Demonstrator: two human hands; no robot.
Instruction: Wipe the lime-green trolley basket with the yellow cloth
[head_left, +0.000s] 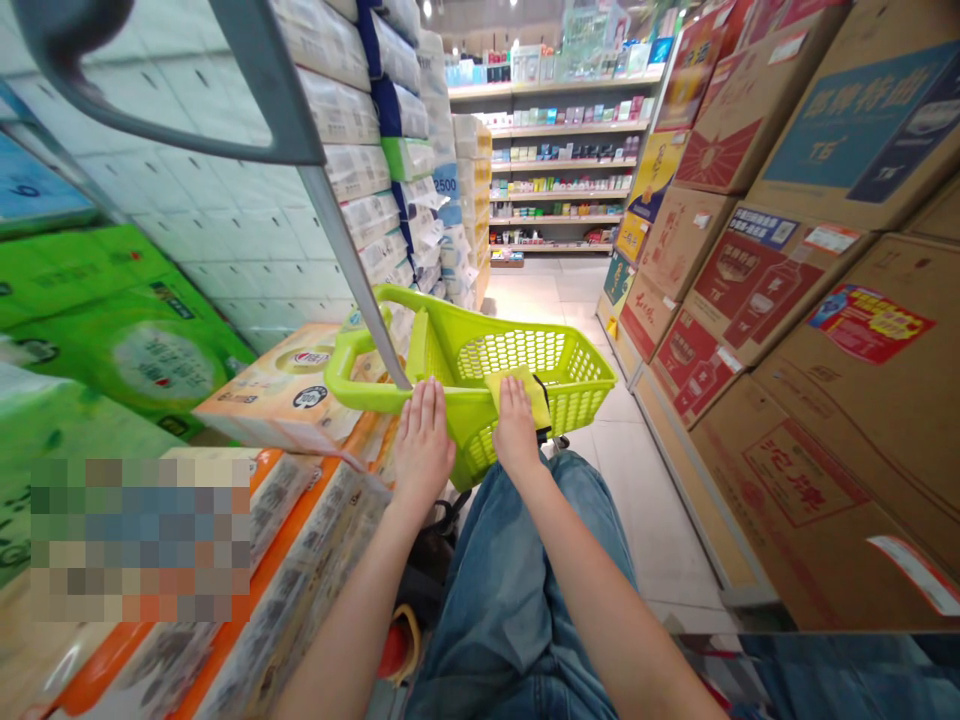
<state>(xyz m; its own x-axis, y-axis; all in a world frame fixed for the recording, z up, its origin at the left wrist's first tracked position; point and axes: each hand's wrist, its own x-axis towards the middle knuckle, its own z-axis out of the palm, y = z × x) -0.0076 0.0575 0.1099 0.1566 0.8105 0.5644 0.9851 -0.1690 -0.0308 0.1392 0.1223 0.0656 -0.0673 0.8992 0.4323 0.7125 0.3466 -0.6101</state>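
Note:
A lime-green rolling shopping basket (592,385) with perforated walls stands before my knees, its inside visible. A metal pole (349,260) rises from its left end to a grey handle (289,95) at the upper left. My left hand (425,440) holds the near rim beside the foot of the pole, fingers laid over the edge and the thumb hidden. Farther right along the same rim, my right hand (516,435) presses a yellow cloth (534,400) against the basket, its fingers close together on the cloth. A dark strip shows at the cloth's right edge.
Cardboard cartons (817,400) are stacked along the right side of the aisle. Orange-edged packs (300,540), an orange-white box (277,390) and green packs (142,340) crowd the left. Tall stacks of wrapped packs (337,110) stand behind the basket. Shelves (562,165) cross the far end.

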